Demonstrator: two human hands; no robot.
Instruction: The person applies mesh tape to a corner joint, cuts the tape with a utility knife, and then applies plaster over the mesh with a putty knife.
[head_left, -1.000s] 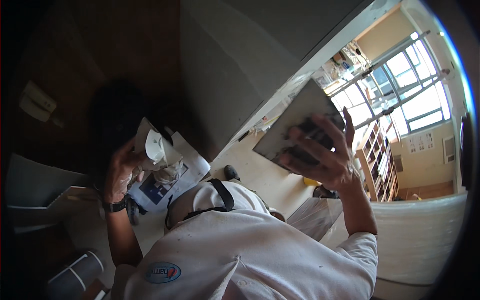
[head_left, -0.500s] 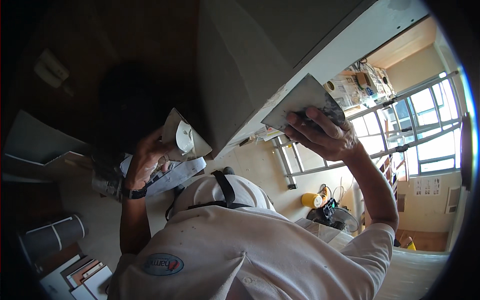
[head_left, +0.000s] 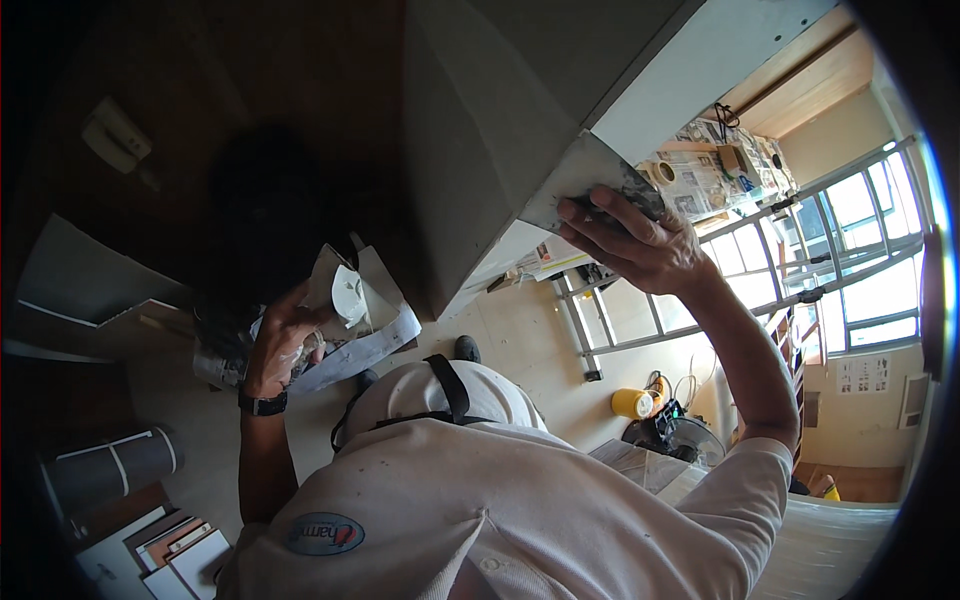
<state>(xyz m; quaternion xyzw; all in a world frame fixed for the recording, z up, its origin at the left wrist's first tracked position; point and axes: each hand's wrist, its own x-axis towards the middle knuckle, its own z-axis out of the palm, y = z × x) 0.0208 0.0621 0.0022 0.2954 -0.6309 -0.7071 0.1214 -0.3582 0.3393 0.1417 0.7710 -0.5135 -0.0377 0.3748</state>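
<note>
My right hand (head_left: 640, 245) grips a wide, flat metal putty scraper (head_left: 572, 172), fingers spread over its back. The blade lies against the narrow white edge (head_left: 655, 95) of a large grey-white panel (head_left: 490, 120), near its corner. At the left, lower down, my left hand (head_left: 282, 345) is closed around a flat putty plate (head_left: 322, 280). A smooth lump of white putty (head_left: 348, 297) sits on that plate. Its lower part and grip are hidden by my fingers.
A metal ladder (head_left: 690, 320) lies across the right side by the window. A yellow container (head_left: 631, 403) and a fan (head_left: 690, 437) stand on the floor. Newspaper covers a bench (head_left: 700, 165). Boards (head_left: 180, 555) and a dark roll (head_left: 112, 470) lie at lower left.
My right hand and its scraper have moved left and slightly up, the blade now flatter against the panel edge. The left hand's putty plate has tipped and shifted slightly left.
</note>
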